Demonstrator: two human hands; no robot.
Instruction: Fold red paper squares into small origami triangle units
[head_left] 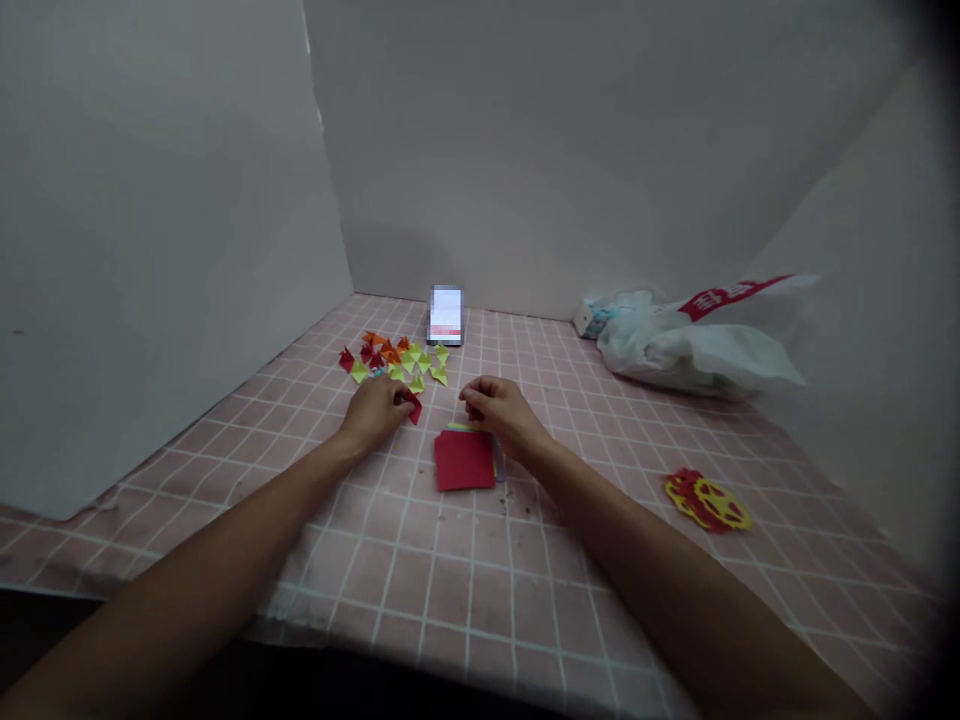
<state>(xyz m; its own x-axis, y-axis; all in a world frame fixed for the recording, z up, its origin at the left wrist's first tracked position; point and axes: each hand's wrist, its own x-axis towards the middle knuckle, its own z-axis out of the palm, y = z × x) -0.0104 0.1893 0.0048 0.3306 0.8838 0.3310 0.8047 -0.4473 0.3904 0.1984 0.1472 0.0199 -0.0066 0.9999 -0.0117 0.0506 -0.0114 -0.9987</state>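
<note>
My left hand (pixel 381 407) is closed in a pinch on a small folded red paper piece (pixel 414 406), just in front of a cluster of folded paper triangles (pixel 394 359) in red, orange and yellow-green. My right hand (pixel 496 404) rests with curled fingers at the far edge of a stack of square coloured paper (pixel 464 459) with a red sheet on top. What its fingertips hold, if anything, is hidden. Both hands lie on a pink tiled tabletop (pixel 465 580).
A phone (pixel 446 315) stands upright against the back wall. A white plastic bag (pixel 690 340) with red print lies at the back right. Red and yellow paper cut-outs (pixel 706 500) lie at the right. Grey walls close in the left, back and right.
</note>
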